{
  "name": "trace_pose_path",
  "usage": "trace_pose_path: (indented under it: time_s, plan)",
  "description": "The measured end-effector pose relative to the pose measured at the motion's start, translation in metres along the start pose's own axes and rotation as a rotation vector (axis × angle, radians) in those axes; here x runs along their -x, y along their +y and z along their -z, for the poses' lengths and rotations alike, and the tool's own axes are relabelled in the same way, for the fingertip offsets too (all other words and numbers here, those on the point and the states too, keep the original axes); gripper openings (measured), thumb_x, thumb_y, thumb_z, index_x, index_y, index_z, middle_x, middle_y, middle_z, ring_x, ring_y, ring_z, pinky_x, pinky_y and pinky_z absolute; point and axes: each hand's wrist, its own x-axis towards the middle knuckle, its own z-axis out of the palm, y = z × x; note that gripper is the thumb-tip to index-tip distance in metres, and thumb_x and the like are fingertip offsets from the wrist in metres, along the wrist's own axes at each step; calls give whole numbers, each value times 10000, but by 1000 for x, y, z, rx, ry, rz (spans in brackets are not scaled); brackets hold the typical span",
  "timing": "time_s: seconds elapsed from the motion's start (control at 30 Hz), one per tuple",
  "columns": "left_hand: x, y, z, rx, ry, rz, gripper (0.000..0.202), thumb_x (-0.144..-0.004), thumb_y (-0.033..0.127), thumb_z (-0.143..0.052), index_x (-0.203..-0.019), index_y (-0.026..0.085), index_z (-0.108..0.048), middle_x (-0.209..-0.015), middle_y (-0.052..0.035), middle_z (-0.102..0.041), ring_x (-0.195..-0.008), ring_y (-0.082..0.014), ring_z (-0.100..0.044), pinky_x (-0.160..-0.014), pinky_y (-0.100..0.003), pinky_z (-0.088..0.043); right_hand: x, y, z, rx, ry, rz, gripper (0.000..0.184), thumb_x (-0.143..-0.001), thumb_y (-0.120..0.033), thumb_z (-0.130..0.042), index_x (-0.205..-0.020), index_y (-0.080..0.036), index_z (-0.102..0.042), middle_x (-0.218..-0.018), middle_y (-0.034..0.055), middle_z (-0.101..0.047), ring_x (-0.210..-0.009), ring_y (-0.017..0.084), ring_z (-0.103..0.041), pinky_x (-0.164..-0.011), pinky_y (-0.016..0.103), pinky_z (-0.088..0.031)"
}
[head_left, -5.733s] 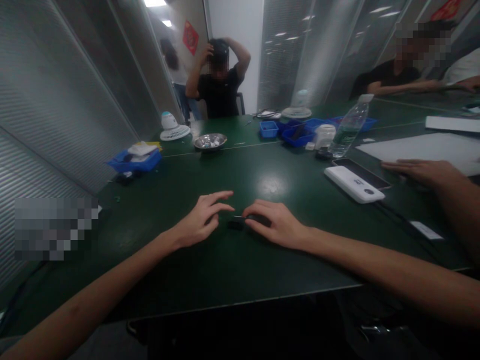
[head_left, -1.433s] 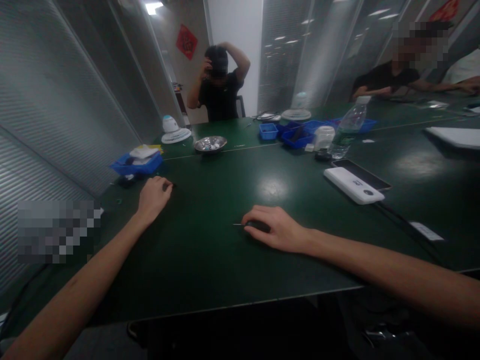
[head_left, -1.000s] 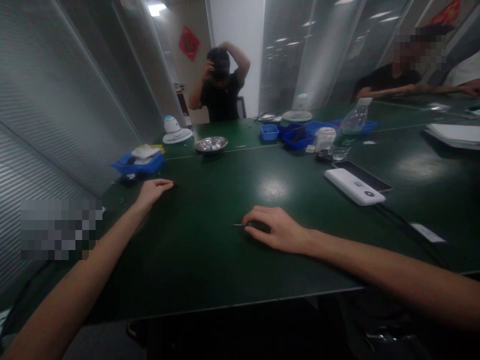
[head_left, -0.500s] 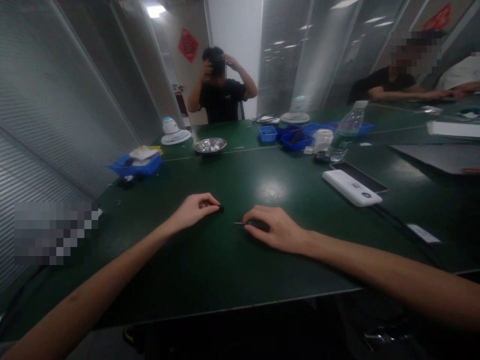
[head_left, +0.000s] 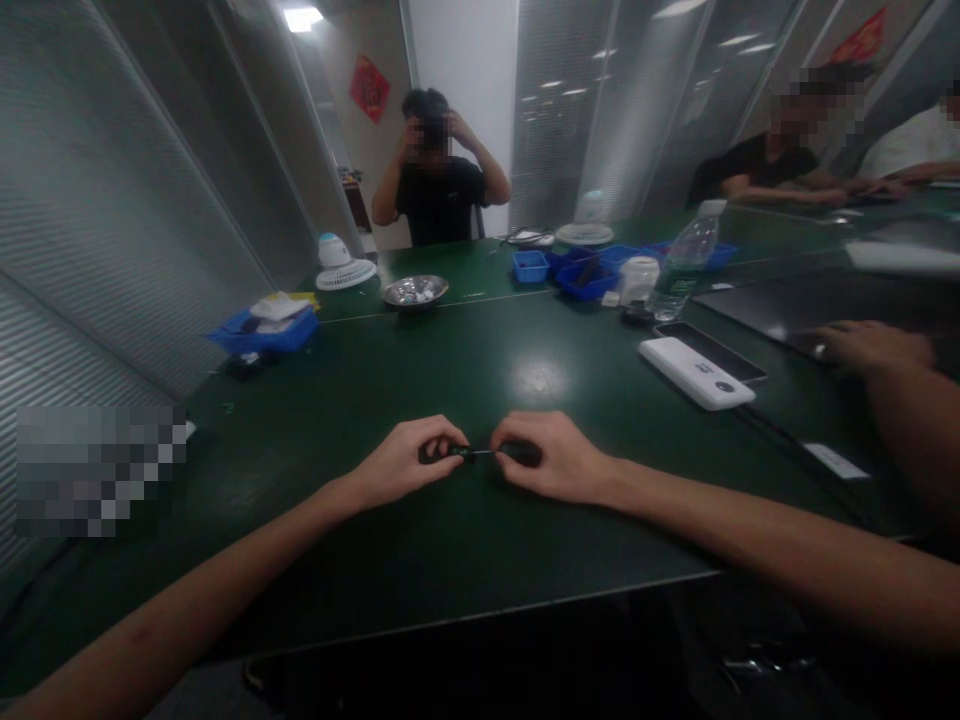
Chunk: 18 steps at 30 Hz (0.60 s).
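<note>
My left hand is closed in a pinch around a small black part, mostly covered by the fingers. In my right hand lies a screwdriver with a dark handle and a thin metal shaft pointing left. The shaft bridges the narrow gap between my fingertips, and its tip meets the black part. Whether the tip sits inside the part or only against it, I cannot tell. Both hands are low over the green table.
Right of my hands lie a white power bank, a dark phone and a water bottle. A co-worker's hand rests by a laptop. Farther back stand a metal dish and blue trays.
My left hand has moved right with the black part, closing the gap to the screwdriver's tip. The right hand stays nearly in place. A co-worker's arm has come in at the right.
</note>
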Motion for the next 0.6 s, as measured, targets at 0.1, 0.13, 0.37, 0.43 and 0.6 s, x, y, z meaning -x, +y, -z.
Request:
trace_pose_path:
  time_s: [0.1, 0.13, 0.37, 0.43, 0.6]
  plan:
    - [1, 0, 0, 20, 1, -1, 195, -981, 310, -642, -1116, 186, -709, -948, -40, -657, -813, -157, -584, -727, -278, -462, 0, -2, 1, -9, -5, 10, 109, -908, -208, -629, -986, -178, -699, -890, 22, -696, -696, 123, -608, -648, 243, -435]
    - [1, 0, 0, 24, 0, -2, 197, -985, 312, -638, -1119, 186, -709, -950, -40, -660, -814, -156, -585, -727, -278, -461, 0, -2, 1, -8, -6, 9, 109, -909, -208, -629, -987, -178, -699, -892, 23, -696, -699, 125, -611, -650, 244, -437]
    - [1, 2, 0, 44, -27, -6, 190, -994, 320, -640, -1117, 192, -706, -950, -38, -668, -820, -158, -598, -730, -281, -458, 0, -2, 0, -3, -43, 30, 123, -956, -241, -620, -1039, -183, -689, -945, 37, -695, -749, 142, -634, -684, 260, -461]
    - [0, 3, -2, 36, -38, -32, 182, -978, 309, -665, -1110, 191, -706, -973, -42, -663, -845, -162, -601, -749, -284, -462, 0, -2, -1, 6, -83, 42, 143, -990, -266, -604, -1081, -185, -680, -977, 46, -689, -769, 146, -639, -686, 262, -461]
    - [-1, 5, -6, 18, -44, -78, 173, -967, 283, -674, -1114, 193, -693, -1017, -52, -653, -892, -171, -602, -787, -291, -481, -1, -2, -4, 25, -107, 43, 178, -1036, -300, -578, -1140, -188, -668, -1012, 64, -685, -807, 163, -645, -723, 281, -480]
